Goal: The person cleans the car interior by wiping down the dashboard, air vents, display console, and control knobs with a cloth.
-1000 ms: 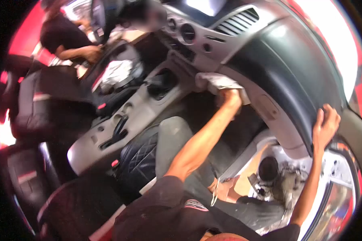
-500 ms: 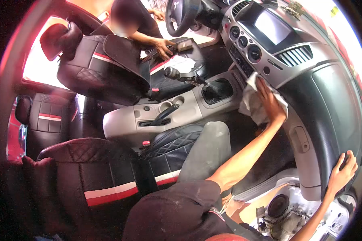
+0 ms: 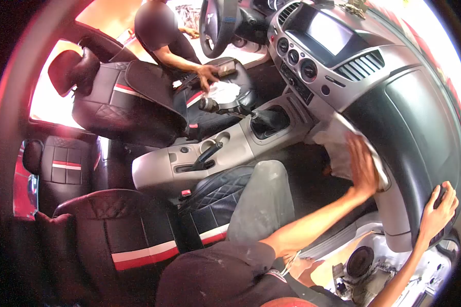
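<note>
My left hand presses a whitish cloth against the lower dashboard by the glove box. The fingers lie fairly straight over the cloth and look blurred. Part of the cloth hangs below the panel edge, over the dark footwell. My right hand rests on the outer end of the black dashboard top, fingers apart and nothing in them. Near the left hand is the grey centre console with its gear lever.
A co-worker leans in at the driver's side, one hand over the driver's seat and a white cloth. The steering wheel is beyond. An exposed door interior with a speaker stands beside me. My knee is by the passenger seat.
My left hand has slid the cloth along the lower dashboard, away from the centre console and towards my right hand. My right hand stays at the dashboard's end. The co-worker's hand has lifted slightly.
</note>
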The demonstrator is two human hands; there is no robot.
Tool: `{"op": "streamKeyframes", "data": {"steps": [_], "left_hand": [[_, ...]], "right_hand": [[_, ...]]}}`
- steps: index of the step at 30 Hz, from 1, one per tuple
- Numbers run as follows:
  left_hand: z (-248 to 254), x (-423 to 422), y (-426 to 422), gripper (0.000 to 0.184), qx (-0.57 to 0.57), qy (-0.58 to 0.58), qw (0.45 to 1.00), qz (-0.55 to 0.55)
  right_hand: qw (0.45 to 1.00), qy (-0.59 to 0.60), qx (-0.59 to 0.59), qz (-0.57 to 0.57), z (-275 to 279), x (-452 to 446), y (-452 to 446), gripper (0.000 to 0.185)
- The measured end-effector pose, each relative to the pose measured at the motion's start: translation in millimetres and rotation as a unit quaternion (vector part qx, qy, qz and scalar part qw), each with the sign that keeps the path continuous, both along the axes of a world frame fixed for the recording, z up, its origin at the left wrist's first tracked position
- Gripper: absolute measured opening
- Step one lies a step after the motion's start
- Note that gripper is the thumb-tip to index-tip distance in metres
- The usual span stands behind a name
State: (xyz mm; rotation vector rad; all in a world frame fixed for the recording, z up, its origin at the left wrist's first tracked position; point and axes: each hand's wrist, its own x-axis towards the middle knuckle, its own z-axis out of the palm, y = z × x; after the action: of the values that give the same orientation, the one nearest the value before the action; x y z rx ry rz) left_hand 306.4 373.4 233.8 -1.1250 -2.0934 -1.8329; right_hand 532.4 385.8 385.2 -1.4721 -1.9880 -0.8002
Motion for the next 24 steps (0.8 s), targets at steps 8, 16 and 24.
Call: {"op": "streamKeyframes", "data": {"steps": [8, 16, 24], "left_hand": [[-4, -36, 12, 0.068, 0.018, -0.012, 1.0, 0.005], [-25, 53, -9, 0.067, -0.03, -0.003, 0.99, -0.136], [-6, 58, -6, 0.073, 0.025, -0.069, 0.989, -0.127]], "right_hand": [[0.999, -0.005, 0.021, 0.033, -1, 3, -1, 0.026], [0.997, 0.013, 0.029, 0.066, 2, 4, -5, 0.023], [0.998, 0.044, 0.04, 0.028, 18, -29, -21, 0.021]]}}
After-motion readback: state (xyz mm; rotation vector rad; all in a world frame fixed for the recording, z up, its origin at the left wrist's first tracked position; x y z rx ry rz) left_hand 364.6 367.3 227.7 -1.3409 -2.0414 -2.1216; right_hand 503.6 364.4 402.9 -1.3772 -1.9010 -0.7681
